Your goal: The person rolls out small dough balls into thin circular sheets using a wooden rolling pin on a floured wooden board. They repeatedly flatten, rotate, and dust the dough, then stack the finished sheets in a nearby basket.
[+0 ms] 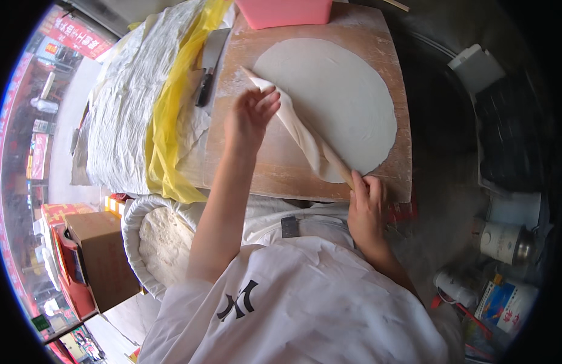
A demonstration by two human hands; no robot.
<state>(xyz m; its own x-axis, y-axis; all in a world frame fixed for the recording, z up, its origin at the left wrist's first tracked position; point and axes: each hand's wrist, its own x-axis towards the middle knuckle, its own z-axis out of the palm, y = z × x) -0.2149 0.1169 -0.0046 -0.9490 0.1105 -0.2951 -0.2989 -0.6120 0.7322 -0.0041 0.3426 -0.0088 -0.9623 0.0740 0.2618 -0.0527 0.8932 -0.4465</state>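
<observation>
A wide, thin round sheet of dough [331, 100] lies on a wooden board [281, 182]. Its near left edge is folded over a long wooden rolling pin [342, 169], which runs diagonally across the board. My right hand [366, 200] grips the pin's near end at the board's front edge. Fingers slightly curled and apart, my left hand [253, 109] is over the left edge of the folded dough, holding nothing; whether it touches the dough I cannot tell. The pin's middle is wrapped in dough, while its far tip shows beyond the fold.
A cleaver [208, 68] lies left of the board, beside yellow plastic film [165, 136] and a white cloth-like cover [122, 100]. A pink container [285, 13] stands on the board's far edge. Flour fills a cloth-lined tub [133, 236] near a cardboard box [103, 259].
</observation>
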